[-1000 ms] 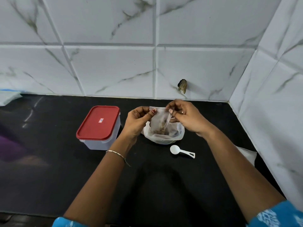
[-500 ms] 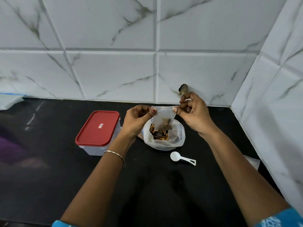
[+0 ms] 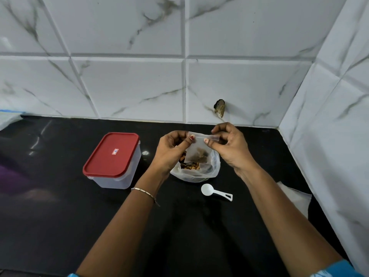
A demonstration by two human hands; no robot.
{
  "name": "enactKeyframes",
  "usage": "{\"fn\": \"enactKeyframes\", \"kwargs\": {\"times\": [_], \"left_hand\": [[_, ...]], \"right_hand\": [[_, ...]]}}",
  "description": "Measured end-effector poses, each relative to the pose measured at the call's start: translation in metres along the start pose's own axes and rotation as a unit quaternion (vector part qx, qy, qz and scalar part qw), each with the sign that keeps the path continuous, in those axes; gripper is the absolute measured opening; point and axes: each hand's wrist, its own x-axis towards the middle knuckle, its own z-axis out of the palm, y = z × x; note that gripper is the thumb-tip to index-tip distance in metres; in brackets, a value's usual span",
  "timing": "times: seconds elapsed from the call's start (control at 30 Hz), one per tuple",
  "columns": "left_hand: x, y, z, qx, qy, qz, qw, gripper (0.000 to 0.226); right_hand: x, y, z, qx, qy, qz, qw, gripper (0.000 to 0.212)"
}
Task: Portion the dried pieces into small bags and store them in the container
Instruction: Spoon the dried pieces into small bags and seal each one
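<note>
Head view. The left hand (image 3: 171,150) and right hand (image 3: 229,146) each pinch the top edge of a small clear bag (image 3: 197,152) between thumb and forefinger, the left at its left corner, the right along its sealing strip at the right end. The small bag hangs upright and holds a few brown dried pieces in its lower half. It is held directly above a larger open white plastic bag (image 3: 211,170), which rests on the black countertop (image 3: 60,226) and contains orange-brown dried pieces (image 3: 191,166). Left of the large bag, and apart from it, stands a translucent container (image 3: 113,176) with its red lid (image 3: 111,153) on. Just in front and to the right of the large bag lies a white measuring scoop (image 3: 215,191), bowl up, handle pointing right. A bracelet (image 3: 144,193) circles the left wrist.
</note>
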Motion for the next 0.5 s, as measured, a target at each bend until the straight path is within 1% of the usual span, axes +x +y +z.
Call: {"fn": "enactKeyframes", "kwargs": {"times": [0.07, 0.2, 0.27, 0.4, 0.5], "left_hand": [[-0.003, 0.000, 0.003, -0.001, -0.004, -0.005, 1.000, 0.005], [-0.009, 0.000, 0.007, 0.003, -0.035, -0.006, 0.999, 0.006], [-0.010, 0.000, 0.010, 0.019, -0.029, 0.005, 0.999, 0.007], [-0.016, -0.001, 0.014, 0.036, -0.019, 0.022, 0.999, 0.009], [-0.021, -0.004, 0.014, 0.020, -0.010, 0.020, 1.000, 0.006]], "right_hand": [[-0.002, 0.002, -0.001, -0.003, -0.004, -0.001, 1.000, 0.026], [-0.006, 0.002, -0.002, -0.016, -0.017, -0.010, 1.000, 0.023], [-0.009, 0.001, -0.001, -0.009, -0.018, -0.002, 1.000, 0.019], [-0.013, 0.000, 0.004, -0.014, -0.016, 0.026, 0.999, 0.023], [-0.018, 0.002, 0.010, -0.040, 0.000, 0.031, 0.999, 0.009]]}}
